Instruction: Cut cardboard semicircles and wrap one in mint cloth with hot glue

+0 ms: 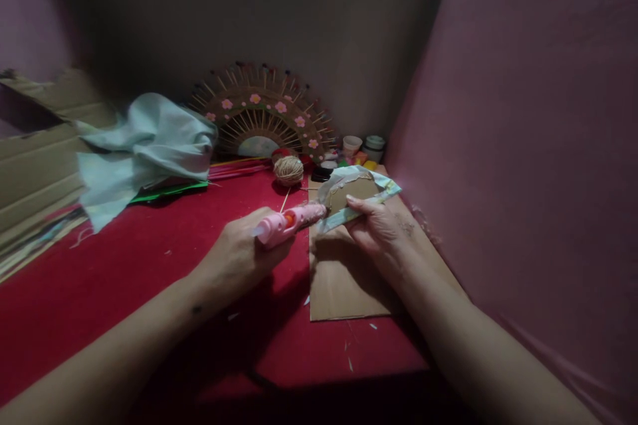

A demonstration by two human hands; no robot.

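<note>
My left hand (244,249) is wrapped round a pink glue gun (292,222), its nozzle pointing right at the edge of a cardboard piece (343,198). Light blue cloth (341,217) is folded over the rim of that piece, which looks roughly half-round. In my right hand (376,229) the piece is pinched, thumb on top and fingers beneath. Both are held above a flat sheet of brown cardboard (343,279) on the red table cover. Whether the nozzle touches the piece, I cannot tell.
A ball of twine (288,171) sits behind the glue gun. Against the wall stands a stick fan with pink flowers (264,103). Crumpled light blue cloth (154,136) lies at the left, near corrugated cardboard (40,166). Small pots (373,146) stand at the back right. Pink drapery (523,146) hangs right.
</note>
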